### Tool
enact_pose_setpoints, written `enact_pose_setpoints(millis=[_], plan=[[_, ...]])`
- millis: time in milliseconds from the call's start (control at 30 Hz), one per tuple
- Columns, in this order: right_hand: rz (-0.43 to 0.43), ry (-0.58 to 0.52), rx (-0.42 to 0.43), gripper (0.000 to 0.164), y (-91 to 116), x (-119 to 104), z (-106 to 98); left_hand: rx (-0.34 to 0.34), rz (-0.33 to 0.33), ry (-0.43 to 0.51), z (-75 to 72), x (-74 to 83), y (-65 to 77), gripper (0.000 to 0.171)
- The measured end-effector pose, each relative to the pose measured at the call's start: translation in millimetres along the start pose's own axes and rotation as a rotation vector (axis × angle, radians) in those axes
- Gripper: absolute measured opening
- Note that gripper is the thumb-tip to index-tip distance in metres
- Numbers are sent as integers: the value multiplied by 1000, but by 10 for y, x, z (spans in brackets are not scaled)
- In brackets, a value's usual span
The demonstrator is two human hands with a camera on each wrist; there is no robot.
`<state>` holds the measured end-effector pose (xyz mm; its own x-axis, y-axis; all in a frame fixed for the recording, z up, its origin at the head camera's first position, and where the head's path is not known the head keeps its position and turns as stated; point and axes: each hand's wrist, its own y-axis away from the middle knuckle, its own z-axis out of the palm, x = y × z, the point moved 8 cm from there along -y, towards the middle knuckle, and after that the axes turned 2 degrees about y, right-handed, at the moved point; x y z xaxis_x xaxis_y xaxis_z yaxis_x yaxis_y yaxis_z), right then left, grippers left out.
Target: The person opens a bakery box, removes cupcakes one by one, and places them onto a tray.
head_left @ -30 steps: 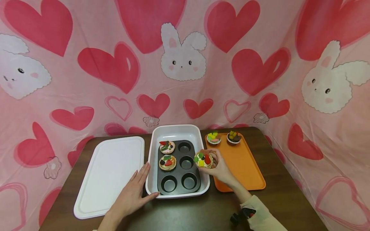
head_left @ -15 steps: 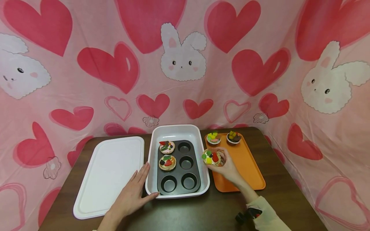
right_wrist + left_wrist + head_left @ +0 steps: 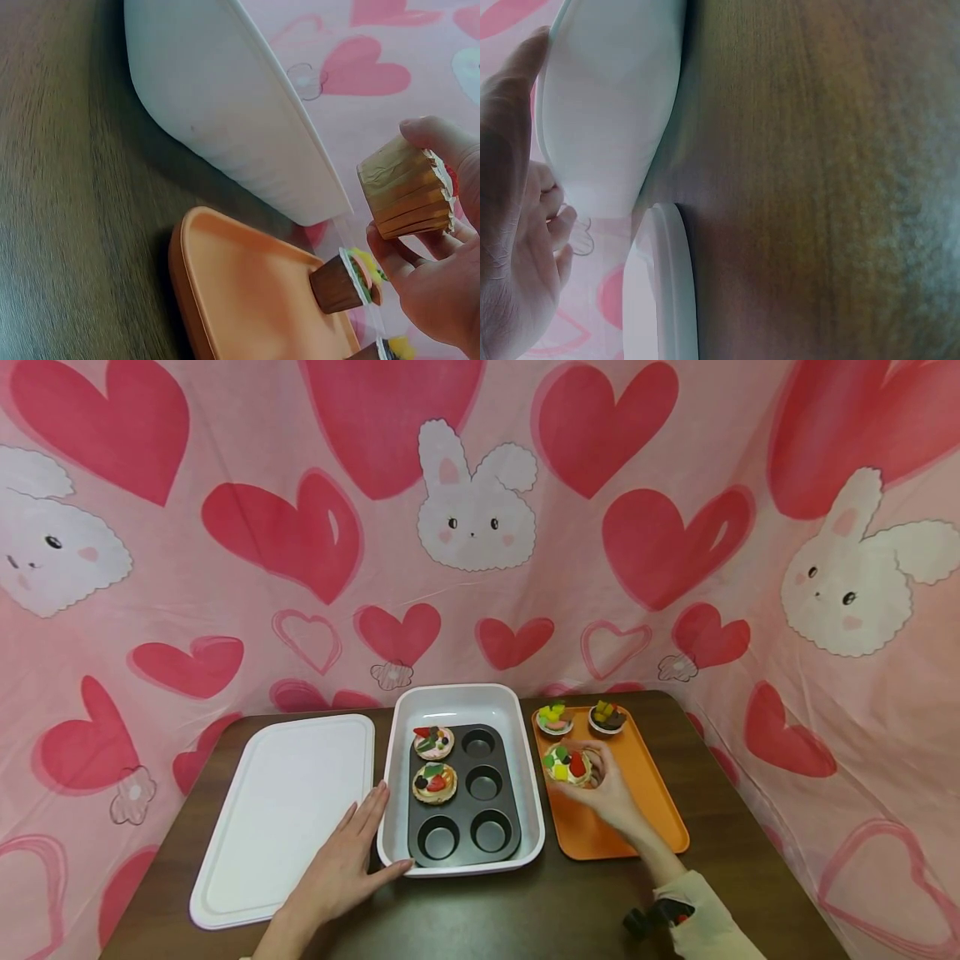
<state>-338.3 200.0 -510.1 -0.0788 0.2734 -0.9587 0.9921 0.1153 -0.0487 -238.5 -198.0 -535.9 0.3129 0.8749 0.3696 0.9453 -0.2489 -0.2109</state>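
Note:
My right hand [image 3: 606, 790] pinches a fruit-topped cupcake [image 3: 566, 766] by its sides, above the orange tray [image 3: 622, 822]. In the right wrist view its pleated tan cup [image 3: 405, 189] hangs clear of the tray surface. My left hand [image 3: 341, 864] rests with straight fingers on the left rim and front corner of the white bin [image 3: 531, 735]. Inside the bin lies a dark muffin pan [image 3: 459, 808]. Two fruit-topped cupcakes fill its left column: one with pink cream [image 3: 433, 743] at the back, another [image 3: 434, 783] in the middle.
A white lid [image 3: 288, 818] lies flat on the brown table [image 3: 450, 918], left of the bin. Two cupcakes in brown cups, one with yellow topping [image 3: 555, 718] and one darker [image 3: 606, 718], stand at the tray's back. A pink curtain hangs behind.
My right hand has moved right with the cupcake, from over the bin's right rim to above the orange tray. The left hand has stayed on the bin's edge.

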Motion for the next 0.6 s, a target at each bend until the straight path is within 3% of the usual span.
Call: enact_pose_setpoints(millis=[600], plan=[[38,61,35,78,-24,93,-194,-12,-15,7,6,4,7,116]])
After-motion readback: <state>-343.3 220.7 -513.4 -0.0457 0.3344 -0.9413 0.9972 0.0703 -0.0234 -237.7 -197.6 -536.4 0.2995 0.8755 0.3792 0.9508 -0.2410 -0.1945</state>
